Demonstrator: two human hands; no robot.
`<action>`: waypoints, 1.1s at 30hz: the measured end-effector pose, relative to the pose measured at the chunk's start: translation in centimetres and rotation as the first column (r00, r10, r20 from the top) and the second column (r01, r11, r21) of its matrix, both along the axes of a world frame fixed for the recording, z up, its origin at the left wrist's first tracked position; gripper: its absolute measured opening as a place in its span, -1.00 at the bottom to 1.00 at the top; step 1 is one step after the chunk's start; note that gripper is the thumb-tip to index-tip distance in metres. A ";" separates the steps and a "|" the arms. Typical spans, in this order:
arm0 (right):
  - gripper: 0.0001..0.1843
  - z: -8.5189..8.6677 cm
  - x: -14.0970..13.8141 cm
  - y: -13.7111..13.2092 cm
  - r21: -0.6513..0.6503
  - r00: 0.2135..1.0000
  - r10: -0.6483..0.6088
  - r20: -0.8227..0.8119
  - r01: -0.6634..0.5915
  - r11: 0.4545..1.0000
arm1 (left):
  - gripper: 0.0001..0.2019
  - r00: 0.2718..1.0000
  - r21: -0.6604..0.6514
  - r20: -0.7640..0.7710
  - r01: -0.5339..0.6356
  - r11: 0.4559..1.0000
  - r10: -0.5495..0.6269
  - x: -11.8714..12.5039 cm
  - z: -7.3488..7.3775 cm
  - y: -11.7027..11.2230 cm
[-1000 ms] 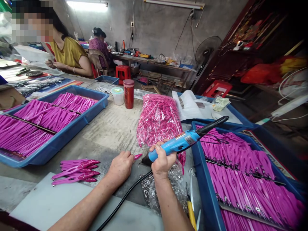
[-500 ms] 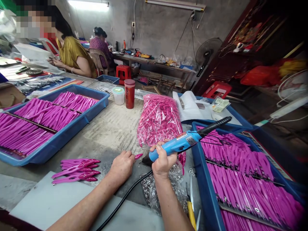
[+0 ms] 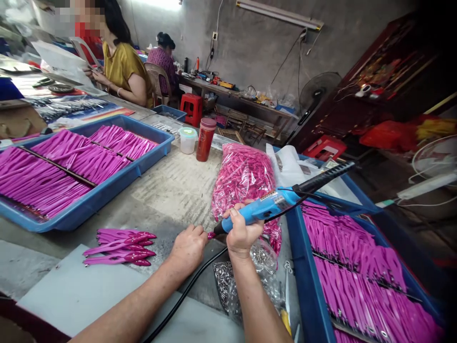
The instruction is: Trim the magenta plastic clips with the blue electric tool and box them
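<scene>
My right hand (image 3: 242, 235) is closed around a blue corded power tool (image 3: 273, 204), its black tip pointing down-left at a small pink piece (image 3: 211, 235). My left hand (image 3: 188, 248) rests on the table with its fingers curled, pinching that pink piece at its near end. The tool's black cable (image 3: 185, 297) runs back between my forearms. A small pile of finished pink parts (image 3: 119, 247) lies to the left of my left hand. A clear bag of pink pieces (image 3: 243, 178) sits just behind the tool.
Blue trays of purple strips flank me: one at left (image 3: 107, 193), one at right (image 3: 303, 267). A clear bag of small metal parts (image 3: 228, 286) lies under my right wrist. A red bottle (image 3: 206, 139) and white cup (image 3: 188, 140) stand behind. Two people sit at the back left.
The view has shifted, so everything sits slightly right and the far items lower. The tool tip has closed in on the pink piece held by my left hand.
</scene>
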State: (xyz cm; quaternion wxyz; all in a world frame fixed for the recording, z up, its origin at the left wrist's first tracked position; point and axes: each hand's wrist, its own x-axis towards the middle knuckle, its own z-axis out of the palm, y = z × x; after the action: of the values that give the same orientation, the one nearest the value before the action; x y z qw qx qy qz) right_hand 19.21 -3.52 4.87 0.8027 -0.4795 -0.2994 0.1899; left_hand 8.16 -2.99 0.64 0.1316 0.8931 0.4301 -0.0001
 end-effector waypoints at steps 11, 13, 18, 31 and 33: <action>-0.59 -0.1 -0.2 0.5 -0.007 1.000 0.006 0.024 -0.006 1.000 | -0.71 1.000 -0.016 0.007 -0.008 1.000 0.008 0.1 0.2 -0.1; -0.59 0.0 -0.2 0.5 -0.013 1.000 -0.002 0.016 0.002 1.000 | -0.71 1.000 -0.012 0.024 -0.014 1.000 0.015 0.1 0.2 -0.1; -0.56 -0.3 -0.4 0.6 -0.051 0.999 -0.011 0.030 0.013 0.999 | -0.72 0.999 -0.021 0.029 -0.019 1.000 0.020 0.2 0.1 -0.1; -0.70 -1.6 -1.1 2.7 -0.241 0.959 0.041 0.281 0.029 0.970 | -0.71 0.999 -0.060 -0.042 -0.029 0.998 0.027 0.4 0.2 -0.1; -0.69 -1.3 -1.2 2.8 -0.237 0.955 0.024 0.294 0.049 0.970 | -0.72 0.999 -0.045 -0.029 -0.025 0.999 0.024 0.3 0.1 0.0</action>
State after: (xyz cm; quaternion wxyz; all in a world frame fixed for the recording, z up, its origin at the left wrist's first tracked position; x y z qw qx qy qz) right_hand 17.97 -0.73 3.53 0.6858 -0.5986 -0.3873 0.1461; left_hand 8.47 -2.99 0.69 0.1459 0.8845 0.4427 -0.0208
